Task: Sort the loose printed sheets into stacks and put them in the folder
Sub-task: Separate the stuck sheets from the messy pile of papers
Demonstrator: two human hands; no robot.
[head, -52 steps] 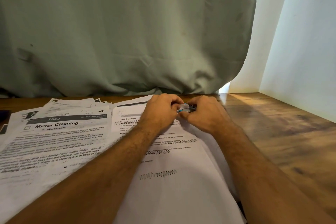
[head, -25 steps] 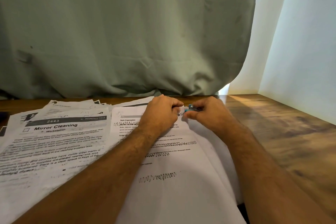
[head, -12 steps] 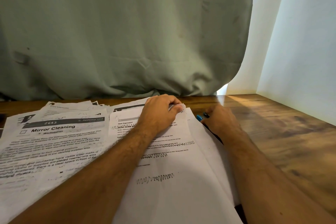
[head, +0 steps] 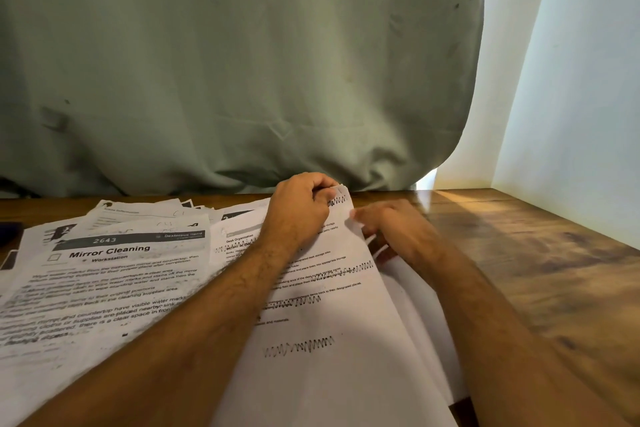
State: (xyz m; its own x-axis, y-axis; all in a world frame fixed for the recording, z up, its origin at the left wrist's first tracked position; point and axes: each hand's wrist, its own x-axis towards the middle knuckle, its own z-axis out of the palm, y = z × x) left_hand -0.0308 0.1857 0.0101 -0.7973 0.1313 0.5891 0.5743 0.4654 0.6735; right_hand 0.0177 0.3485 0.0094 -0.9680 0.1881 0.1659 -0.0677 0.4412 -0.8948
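Note:
Loose printed sheets cover the left half of the wooden desk (head: 540,274). A "Mirror Cleaning" sheet (head: 104,274) lies on top at the left. In the middle lies a "Desk Organization" sheet (head: 322,322) with pen scribbles, on top of several white sheets (head: 426,322). My left hand (head: 301,215) grips this sheet's far right corner and lifts it a little. My right hand (head: 398,232) is blurred beside that corner, with its fingers reaching to the edges of the sheets below. A dark strip (head: 462,409) shows under the stack at the bottom; I cannot tell if it is the folder.
A grey-green curtain (head: 225,73) hangs right behind the desk. A pale wall (head: 571,114) closes the right side. More sheets (head: 138,215) fan out at the back left. A dark object (head: 10,229) sits at the far left edge.
The small blue thing my hands held together at the corner is out of sight. My right hand moved right and back toward the sheet edges. My left hand has raised the corner.

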